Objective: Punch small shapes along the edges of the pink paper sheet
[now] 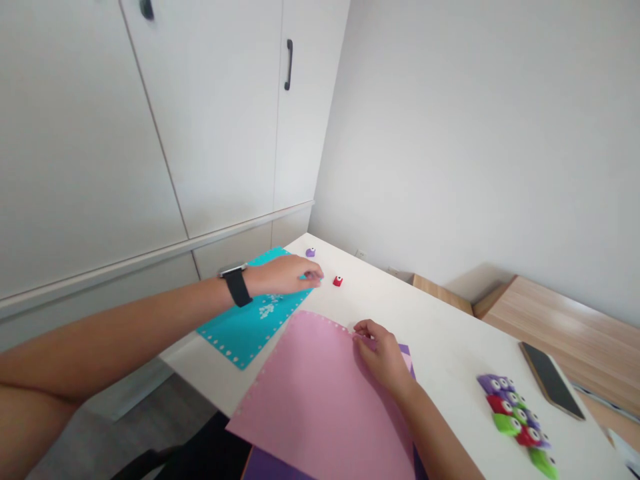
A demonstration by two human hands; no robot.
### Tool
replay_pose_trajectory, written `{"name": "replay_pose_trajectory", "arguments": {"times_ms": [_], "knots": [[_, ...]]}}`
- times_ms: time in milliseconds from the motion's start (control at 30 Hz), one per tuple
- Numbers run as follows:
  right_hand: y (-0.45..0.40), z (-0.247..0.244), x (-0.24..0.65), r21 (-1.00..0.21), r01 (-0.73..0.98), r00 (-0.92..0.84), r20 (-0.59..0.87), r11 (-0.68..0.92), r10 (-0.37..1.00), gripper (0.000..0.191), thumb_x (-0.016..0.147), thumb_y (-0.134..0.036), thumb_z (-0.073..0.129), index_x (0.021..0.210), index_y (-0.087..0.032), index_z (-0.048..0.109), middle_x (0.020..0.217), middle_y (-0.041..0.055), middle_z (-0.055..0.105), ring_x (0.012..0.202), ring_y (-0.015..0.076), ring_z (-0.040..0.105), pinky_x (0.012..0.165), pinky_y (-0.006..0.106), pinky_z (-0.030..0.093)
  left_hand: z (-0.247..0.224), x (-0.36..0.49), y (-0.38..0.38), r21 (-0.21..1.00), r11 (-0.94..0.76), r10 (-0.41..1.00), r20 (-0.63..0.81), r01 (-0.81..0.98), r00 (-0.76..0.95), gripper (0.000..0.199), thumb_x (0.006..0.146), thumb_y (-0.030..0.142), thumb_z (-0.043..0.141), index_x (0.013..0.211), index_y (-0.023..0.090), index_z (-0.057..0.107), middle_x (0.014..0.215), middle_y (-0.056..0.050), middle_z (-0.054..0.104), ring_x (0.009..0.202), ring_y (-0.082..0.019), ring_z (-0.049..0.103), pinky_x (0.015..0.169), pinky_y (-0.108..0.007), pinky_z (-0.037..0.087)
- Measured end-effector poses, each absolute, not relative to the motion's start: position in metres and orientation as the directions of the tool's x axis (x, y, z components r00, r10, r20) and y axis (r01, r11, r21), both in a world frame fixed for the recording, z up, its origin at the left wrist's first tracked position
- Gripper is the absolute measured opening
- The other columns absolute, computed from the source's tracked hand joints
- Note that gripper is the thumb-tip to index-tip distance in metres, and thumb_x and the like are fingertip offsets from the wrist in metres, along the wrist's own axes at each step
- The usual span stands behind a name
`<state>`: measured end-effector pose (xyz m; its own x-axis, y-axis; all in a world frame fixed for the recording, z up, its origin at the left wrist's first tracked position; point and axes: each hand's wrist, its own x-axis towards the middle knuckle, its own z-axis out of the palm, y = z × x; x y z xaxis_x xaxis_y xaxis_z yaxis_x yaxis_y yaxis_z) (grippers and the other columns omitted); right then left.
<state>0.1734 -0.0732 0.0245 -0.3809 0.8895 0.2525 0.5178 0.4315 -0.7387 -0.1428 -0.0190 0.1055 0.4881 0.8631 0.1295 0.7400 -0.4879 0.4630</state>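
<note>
White cabinets [215,127] with dark handles fill the left side, above a grey floor [145,427]. The left arm reaches across a teal sheet [245,343], watch [237,285] on its wrist, the left hand [287,275] palm down with fingers half curled near the sheet's far edge; whether it grips anything I cannot tell. The teal sheet, heart-punched along its borders, lies on the white surface [425,333], with a purple punch [311,253] beyond it. Right of the left hand sits a red punch [338,281]. The pink sheet [320,393], punched along two edges, overlaps purple paper [280,465]; the right hand [381,353], bent inward, pinches its far edge between thumb and fingers. Farther right are clustered punches [517,417], a phone [551,380] and wood-topped furniture [560,327] by a pale wall [480,133].
</note>
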Motion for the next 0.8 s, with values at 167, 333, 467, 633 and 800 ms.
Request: {"name": "replay_pose_trajectory", "arguments": {"times_ms": [167,333,467,633,800], "knots": [[-0.076,0.034,0.168,-0.731,0.512,-0.347,0.305,0.452,0.887,0.009,0.089,-0.024,0.056,0.092,-0.023,0.064,0.085,0.0024,0.071,0.080,0.0197,0.065,0.076,0.030,0.048,0.075,-0.065,-0.042,0.533,-0.621,0.724,0.109,0.574,0.682,0.037,0.081,0.051,0.073,0.108,0.026,0.074,0.104,-0.006,0.075,0.095,-0.025,0.067,0.078,-0.027,0.039],[-0.054,0.055,0.222,-0.593,0.635,-0.349,0.352,0.495,0.869,0.022,0.085,-0.031,0.064,0.105,-0.025,0.071,0.106,0.0056,0.073,0.102,0.0231,0.065,0.091,0.037,0.048,0.049,-0.038,-0.033,0.512,-0.616,0.746,0.135,0.599,0.652,0.020,0.091,0.040,0.061,0.089,0.025,0.075,0.088,-0.004,0.076,0.083,-0.023,0.068,0.070,-0.028,0.036],[-0.045,0.069,0.319,-0.353,0.921,-0.081,0.239,0.165,0.968,0.027,0.091,-0.032,0.053,0.108,-0.025,0.072,0.113,0.0067,0.073,0.104,0.0228,0.065,0.091,0.037,0.049,0.042,-0.039,-0.026,0.537,-0.639,0.709,0.135,0.550,0.692,0.022,0.095,0.039,0.056,0.094,0.027,0.075,0.091,-0.002,0.077,0.085,-0.021,0.068,0.073,-0.026,0.038],[-0.073,0.068,0.417,-0.161,0.976,0.156,0.075,-0.143,0.985,0.013,0.074,-0.017,0.065,0.080,-0.018,0.077,0.086,0.0113,0.075,0.088,0.0256,0.068,0.082,0.034,0.046,0.032,-0.041,-0.031,0.563,-0.677,0.648,0.149,0.474,0.747,0.023,0.096,0.036,0.054,0.109,0.030,0.073,0.106,0.001,0.076,0.099,-0.021,0.068,0.081,-0.024,0.041],[-0.108,0.059,0.451,-0.043,0.965,0.255,-0.066,-0.258,0.965,0.011,0.072,-0.023,0.067,0.079,-0.017,0.074,0.082,0.0084,0.074,0.077,0.0231,0.067,0.067,0.028,0.041,0.028,-0.041,-0.035,0.571,-0.672,0.655,0.164,0.471,0.737,0.027,0.094,0.033,0.057,0.118,0.031,0.069,0.109,0.001,0.075,0.098,-0.020,0.068,0.083,-0.025,0.043]]}}
